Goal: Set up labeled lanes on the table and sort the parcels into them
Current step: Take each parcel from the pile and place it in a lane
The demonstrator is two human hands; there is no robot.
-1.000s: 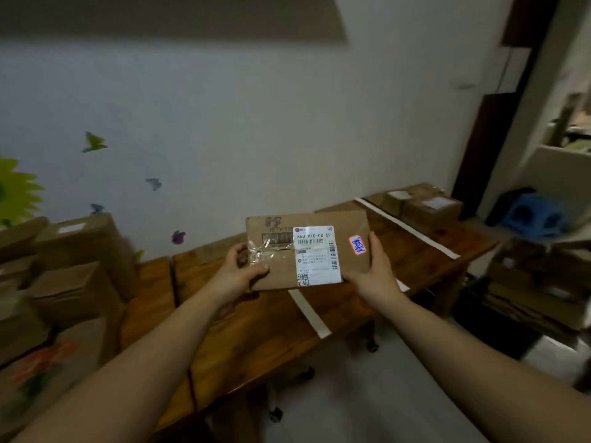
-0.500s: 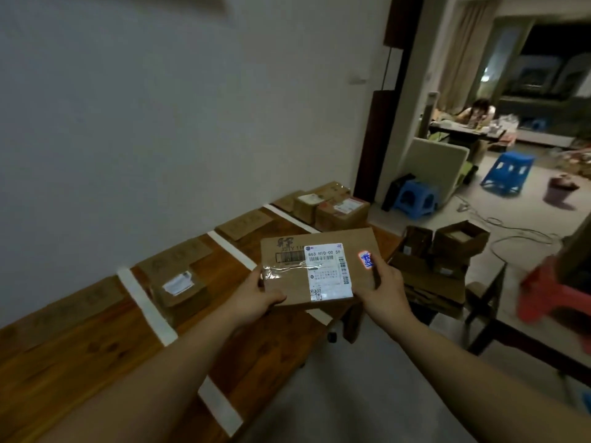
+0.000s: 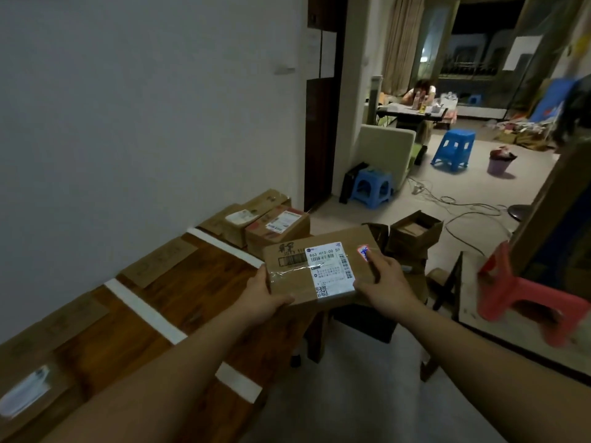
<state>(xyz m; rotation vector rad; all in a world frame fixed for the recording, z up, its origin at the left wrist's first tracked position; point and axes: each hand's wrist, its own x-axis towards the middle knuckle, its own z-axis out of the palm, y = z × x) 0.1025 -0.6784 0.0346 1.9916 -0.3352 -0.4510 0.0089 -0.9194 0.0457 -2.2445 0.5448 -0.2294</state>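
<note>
Fingers (image 3: 281,300) of the left hand (image 3: 260,294) clasp the parcel's (image 3: 287,279) near-left corner with the thumb on top, while the right hand (image 3: 385,282) grips its right edge, thumb lying up by the red sticker (image 3: 363,251). The parcel is held flat in the air over the table's (image 3: 192,282) front edge, white label (image 3: 331,266) up, just this side of the boxes (image 3: 276,227) at the far end. White tape strips (image 3: 144,310) cross the table, with cardboard tags (image 3: 160,260) along the wall between them.
</note>
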